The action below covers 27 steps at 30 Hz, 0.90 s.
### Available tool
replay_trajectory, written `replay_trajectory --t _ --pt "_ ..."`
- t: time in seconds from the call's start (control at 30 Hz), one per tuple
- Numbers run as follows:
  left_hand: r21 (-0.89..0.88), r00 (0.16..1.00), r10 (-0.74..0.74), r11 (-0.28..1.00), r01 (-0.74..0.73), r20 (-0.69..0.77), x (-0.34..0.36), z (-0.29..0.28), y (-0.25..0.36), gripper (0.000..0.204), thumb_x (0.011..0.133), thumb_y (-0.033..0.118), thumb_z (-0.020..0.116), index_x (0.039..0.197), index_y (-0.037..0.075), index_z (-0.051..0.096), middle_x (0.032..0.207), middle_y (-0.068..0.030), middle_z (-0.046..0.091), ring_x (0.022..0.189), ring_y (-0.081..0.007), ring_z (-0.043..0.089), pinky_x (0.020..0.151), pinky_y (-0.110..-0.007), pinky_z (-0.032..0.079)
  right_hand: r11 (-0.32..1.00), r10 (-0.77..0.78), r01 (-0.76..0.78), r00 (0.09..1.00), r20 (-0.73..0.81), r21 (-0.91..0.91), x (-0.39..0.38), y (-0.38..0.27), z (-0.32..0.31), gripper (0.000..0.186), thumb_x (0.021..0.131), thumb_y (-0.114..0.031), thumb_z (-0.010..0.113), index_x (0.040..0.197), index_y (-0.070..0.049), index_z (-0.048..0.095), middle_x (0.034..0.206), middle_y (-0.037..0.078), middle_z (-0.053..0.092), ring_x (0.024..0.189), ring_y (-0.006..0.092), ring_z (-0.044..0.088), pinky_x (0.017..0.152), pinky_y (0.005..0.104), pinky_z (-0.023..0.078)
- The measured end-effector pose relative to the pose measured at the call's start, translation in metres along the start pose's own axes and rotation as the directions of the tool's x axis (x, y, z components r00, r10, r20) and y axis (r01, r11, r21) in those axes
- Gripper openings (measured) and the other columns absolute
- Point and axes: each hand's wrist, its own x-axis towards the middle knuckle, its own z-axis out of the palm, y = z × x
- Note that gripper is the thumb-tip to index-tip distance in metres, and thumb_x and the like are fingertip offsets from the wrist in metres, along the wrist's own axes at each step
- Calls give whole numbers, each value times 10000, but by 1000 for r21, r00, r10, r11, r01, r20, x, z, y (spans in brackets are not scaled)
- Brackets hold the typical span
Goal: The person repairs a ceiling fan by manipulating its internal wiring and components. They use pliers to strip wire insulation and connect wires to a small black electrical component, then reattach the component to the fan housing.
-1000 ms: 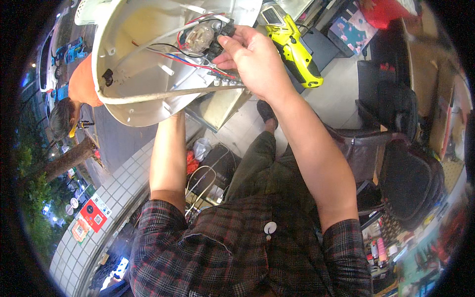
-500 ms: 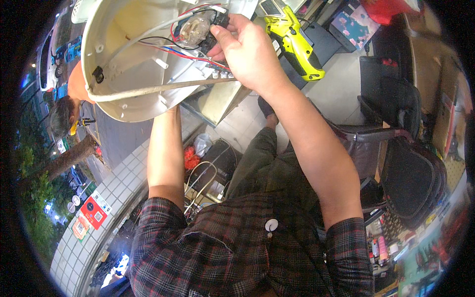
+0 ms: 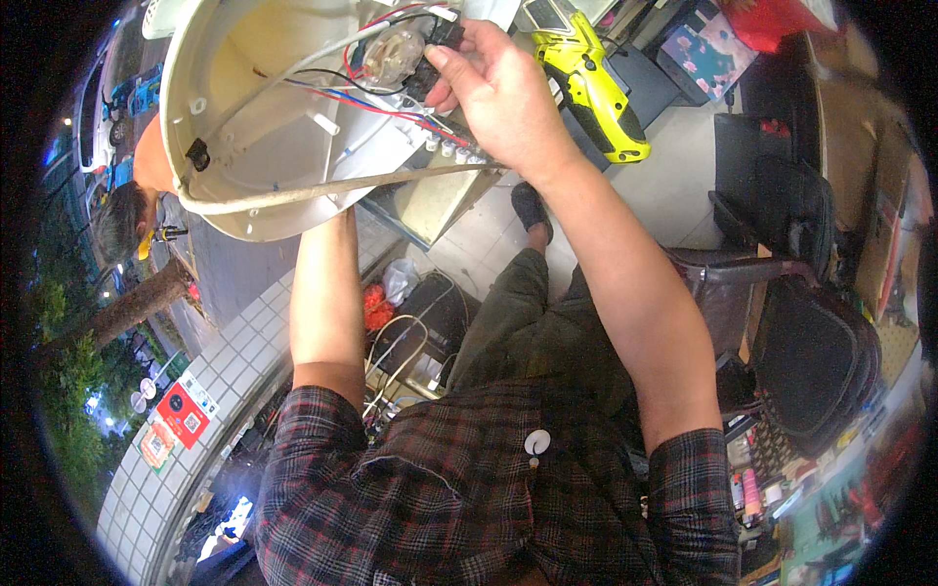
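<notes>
A white, curved plastic housing [image 3: 259, 186], open toward me and yellowed inside, is tilted at the upper left. My left forearm reaches up behind it, so the left hand and its fingers are hidden. Inside run red, blue and black wires [image 3: 376, 104] and a grey-white cable. With thumb and fingers my right hand [image 3: 503, 93] pinches a black wired part [image 3: 430, 66]. Next to that part sits a clear, rounded plastic piece [image 3: 394, 57]. A row of pale terminals [image 3: 455, 148] lies just below the hand.
A yellow-green handheld tool [image 3: 596, 93] with a screen lies right of my hand. Beyond it are a dark laptop-like item [image 3: 705, 49] and a red bag [image 3: 777, 21]. Chairs [image 3: 816, 356] stand at the right; a tiled ledge [image 3: 210, 366] curves at the left. A person in orange [image 3: 156, 161] is outside.
My right hand has shifted slightly right, still pinching the black part. More of the clear piece and the terminal row shows. The housing has barely moved.
</notes>
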Motion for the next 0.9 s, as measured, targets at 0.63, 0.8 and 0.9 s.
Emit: replay_trajectory --t 0.63,0.8,0.9 --pt "71 963 269 961 -268 -6 -5 9 -25 263 1005 160 557 1248 65 517 1099 -34 636 1018 -107 590 879 -293 498 927 342 -354 934 106 123 6 -19 1 267 1025 -178 588 1145 57 546 832 109 658 731 159 663 701 275 564" --pt "137 914 406 906 -400 -13 -12 16 -38 259 1005 157 556 1244 66 518 1094 -33 636 1013 -104 590 875 -289 498 927 363 -366 931 46 79 -1 -29 9 303 1022 -206 598 1195 31 524 852 113 661 746 192 681 686 307 564" --pt "172 883 469 870 -461 -8 -15 21 -41 256 1005 154 556 1242 66 518 1090 -32 637 1010 -102 590 873 -286 498 936 346 -349 936 69 39 -1 -17 1 358 1016 -269 607 1224 6 514 954 137 688 771 226 690 708 337 566"
